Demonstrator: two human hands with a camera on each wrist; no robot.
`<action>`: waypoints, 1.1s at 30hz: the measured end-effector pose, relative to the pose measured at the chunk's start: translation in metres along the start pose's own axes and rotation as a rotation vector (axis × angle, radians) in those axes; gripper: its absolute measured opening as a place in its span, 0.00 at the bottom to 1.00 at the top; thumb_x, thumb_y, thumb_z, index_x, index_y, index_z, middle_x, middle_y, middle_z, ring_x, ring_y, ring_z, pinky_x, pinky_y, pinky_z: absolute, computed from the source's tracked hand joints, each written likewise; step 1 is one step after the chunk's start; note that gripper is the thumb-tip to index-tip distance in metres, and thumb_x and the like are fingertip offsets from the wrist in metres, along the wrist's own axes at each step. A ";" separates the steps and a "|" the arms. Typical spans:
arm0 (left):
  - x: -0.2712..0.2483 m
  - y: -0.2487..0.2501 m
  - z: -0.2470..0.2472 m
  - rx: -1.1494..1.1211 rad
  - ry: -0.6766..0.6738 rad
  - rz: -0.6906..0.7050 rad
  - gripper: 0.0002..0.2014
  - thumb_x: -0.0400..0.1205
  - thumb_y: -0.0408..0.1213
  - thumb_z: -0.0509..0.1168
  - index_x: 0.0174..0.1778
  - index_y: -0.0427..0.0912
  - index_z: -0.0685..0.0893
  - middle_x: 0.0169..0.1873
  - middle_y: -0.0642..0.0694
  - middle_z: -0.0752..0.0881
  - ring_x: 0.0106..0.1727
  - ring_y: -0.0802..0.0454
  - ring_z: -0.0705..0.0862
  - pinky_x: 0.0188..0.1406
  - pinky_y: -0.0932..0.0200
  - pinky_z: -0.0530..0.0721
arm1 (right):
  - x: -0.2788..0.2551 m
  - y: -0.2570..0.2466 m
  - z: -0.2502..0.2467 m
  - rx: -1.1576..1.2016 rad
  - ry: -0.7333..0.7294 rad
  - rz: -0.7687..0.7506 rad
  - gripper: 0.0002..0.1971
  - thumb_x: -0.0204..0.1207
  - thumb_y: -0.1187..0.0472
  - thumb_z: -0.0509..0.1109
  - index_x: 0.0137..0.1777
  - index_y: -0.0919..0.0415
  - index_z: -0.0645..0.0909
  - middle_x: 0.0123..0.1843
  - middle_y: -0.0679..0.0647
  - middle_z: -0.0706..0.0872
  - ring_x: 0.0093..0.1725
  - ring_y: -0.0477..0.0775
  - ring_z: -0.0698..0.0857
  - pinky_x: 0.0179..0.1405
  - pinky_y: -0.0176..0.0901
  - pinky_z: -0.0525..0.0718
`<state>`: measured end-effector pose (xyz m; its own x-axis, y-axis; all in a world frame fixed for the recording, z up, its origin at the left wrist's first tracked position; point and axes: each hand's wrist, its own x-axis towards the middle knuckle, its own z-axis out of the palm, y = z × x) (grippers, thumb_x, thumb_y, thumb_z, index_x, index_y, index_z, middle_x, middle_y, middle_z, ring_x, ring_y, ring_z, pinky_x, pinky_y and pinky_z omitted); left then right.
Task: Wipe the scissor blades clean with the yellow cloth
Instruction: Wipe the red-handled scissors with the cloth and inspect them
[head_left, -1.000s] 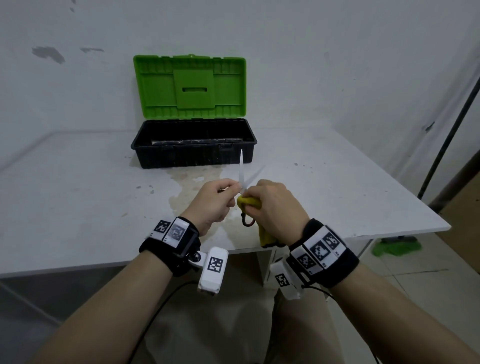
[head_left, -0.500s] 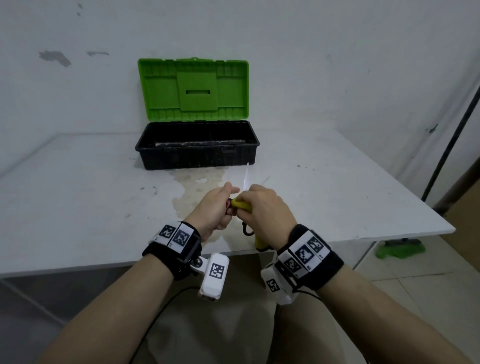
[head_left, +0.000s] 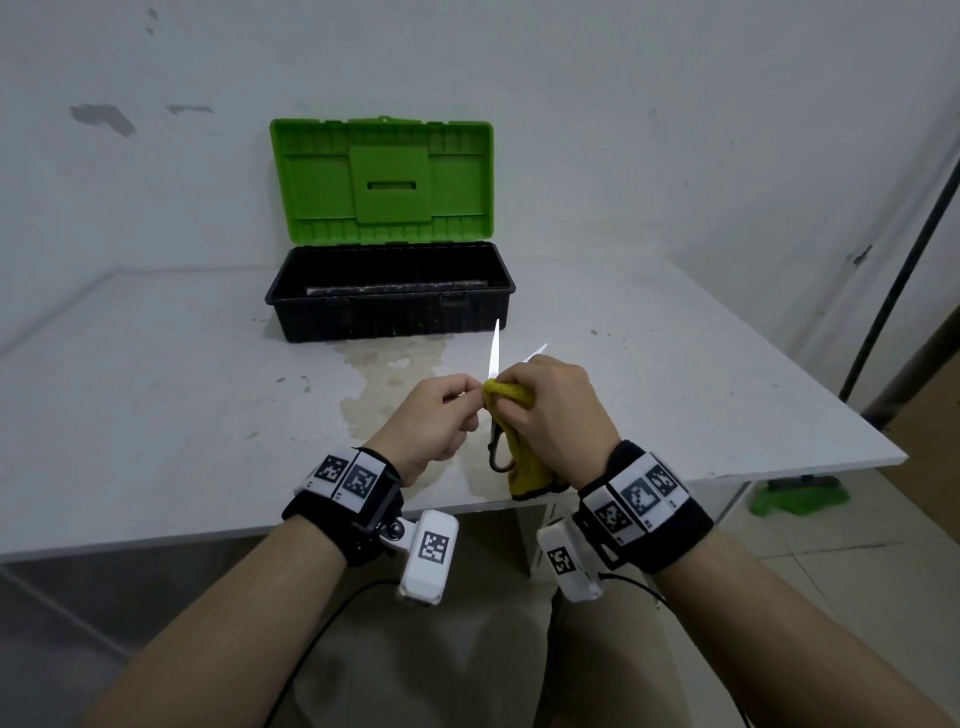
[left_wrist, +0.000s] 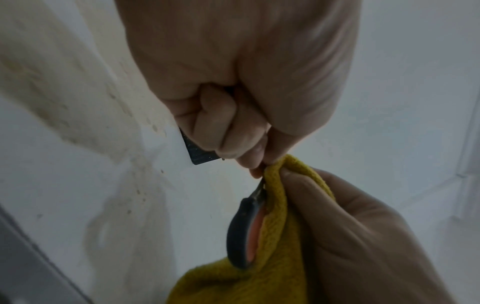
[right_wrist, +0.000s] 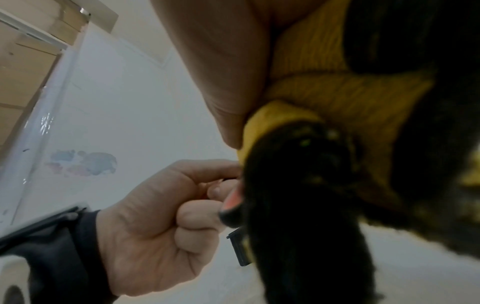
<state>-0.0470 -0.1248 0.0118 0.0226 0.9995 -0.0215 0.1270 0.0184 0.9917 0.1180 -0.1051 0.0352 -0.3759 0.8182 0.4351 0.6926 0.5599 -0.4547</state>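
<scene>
Pointing away — scissors (head_left: 494, 364) blades splayed; left hand (head_left: 434, 415) pinches them, right hand (head_left: 556, 415) grips yellow cloth (head_left: 511, 395).

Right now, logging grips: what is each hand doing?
Left hand: pinches the scissors near the pivot.
Right hand: grips the yellow cloth around the scissors.

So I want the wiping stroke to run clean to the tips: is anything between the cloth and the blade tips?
Nothing visible. The right hand grips the yellow cloth bunched low on the scissors, and both blades stand bare above it, spread apart. The left hand pinches beside the cloth, below that stretch.
</scene>
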 end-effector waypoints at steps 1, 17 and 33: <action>-0.001 0.000 -0.001 0.006 -0.006 0.012 0.11 0.89 0.36 0.61 0.43 0.38 0.83 0.24 0.48 0.72 0.20 0.56 0.61 0.16 0.64 0.56 | 0.002 0.002 -0.001 -0.003 0.011 0.018 0.08 0.77 0.52 0.71 0.50 0.52 0.88 0.43 0.49 0.83 0.42 0.49 0.81 0.41 0.39 0.78; 0.001 -0.002 -0.008 0.373 0.154 0.209 0.06 0.83 0.41 0.71 0.41 0.45 0.87 0.33 0.51 0.85 0.34 0.55 0.79 0.35 0.62 0.78 | 0.003 0.010 -0.035 0.061 0.188 0.121 0.05 0.76 0.56 0.71 0.48 0.54 0.87 0.44 0.48 0.88 0.44 0.47 0.82 0.41 0.29 0.73; 0.001 0.004 -0.005 0.286 0.091 0.142 0.12 0.87 0.41 0.63 0.41 0.41 0.86 0.28 0.50 0.77 0.24 0.59 0.71 0.25 0.65 0.69 | 0.009 -0.010 -0.011 0.047 0.069 -0.023 0.08 0.77 0.54 0.70 0.50 0.54 0.89 0.43 0.48 0.84 0.42 0.46 0.81 0.41 0.32 0.75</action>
<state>-0.0515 -0.1237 0.0161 -0.0269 0.9900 0.1385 0.4023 -0.1162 0.9081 0.1142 -0.1053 0.0523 -0.3470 0.7947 0.4980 0.6535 0.5857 -0.4794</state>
